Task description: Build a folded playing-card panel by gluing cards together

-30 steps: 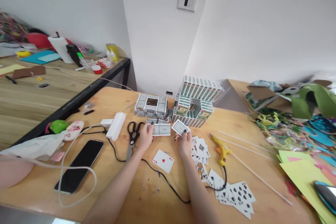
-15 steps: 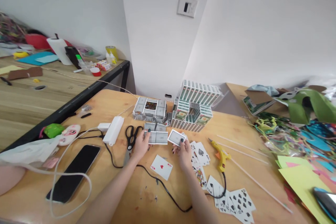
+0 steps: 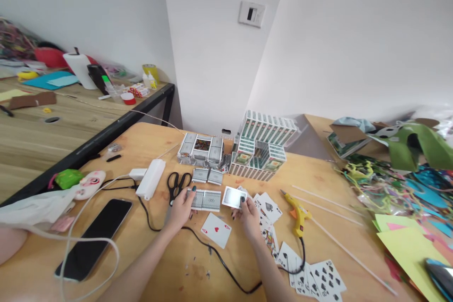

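My left hand grips a strip of two playing cards laid end to end, grey patterned backs up. In my right hand is a playing card, back up and shining with glare; the strip's right end lies just left of it. Below, between my arms, the ace of hearts lies face up. Another grey-backed card pair rests just beyond my left hand. Behind it stands a box-like structure built of cards. Black scissors lie beside my left hand.
Green-edged card boxes are stacked at the back. A yellow glue gun with a black cord, glue sticks and fanned cards lie right. Left are a phone, a white power strip and a looping white cable.
Both hands have drawn slightly nearer to me with their cards. The strip has come away from the card pair behind it, and the right-hand card has tilted into glare.
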`<action>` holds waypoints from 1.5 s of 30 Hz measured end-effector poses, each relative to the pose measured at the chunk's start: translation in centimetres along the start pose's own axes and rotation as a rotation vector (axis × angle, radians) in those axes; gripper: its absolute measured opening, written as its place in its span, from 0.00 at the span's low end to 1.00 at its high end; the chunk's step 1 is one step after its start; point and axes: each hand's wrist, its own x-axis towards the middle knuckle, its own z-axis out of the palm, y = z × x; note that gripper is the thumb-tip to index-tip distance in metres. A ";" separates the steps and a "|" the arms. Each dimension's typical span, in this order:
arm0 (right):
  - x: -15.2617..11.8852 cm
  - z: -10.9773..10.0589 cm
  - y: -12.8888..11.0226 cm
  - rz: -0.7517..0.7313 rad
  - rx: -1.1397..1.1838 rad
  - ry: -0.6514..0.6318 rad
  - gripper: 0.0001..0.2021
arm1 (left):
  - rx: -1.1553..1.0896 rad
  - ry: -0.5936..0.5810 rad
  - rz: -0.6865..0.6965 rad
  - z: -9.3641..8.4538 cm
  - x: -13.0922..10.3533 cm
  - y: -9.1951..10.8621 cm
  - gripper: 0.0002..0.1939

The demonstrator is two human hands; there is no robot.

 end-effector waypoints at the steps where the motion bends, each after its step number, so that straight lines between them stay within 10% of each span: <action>1: -0.1 -0.1 0.0 0.000 0.004 0.009 0.18 | 0.005 0.008 -0.007 -0.1 0.0 -0.1 0.16; 45: 0.1 -0.5 -0.1 0.040 -0.086 -0.140 0.19 | 0.142 0.040 -0.049 -0.1 -0.8 0.2 0.15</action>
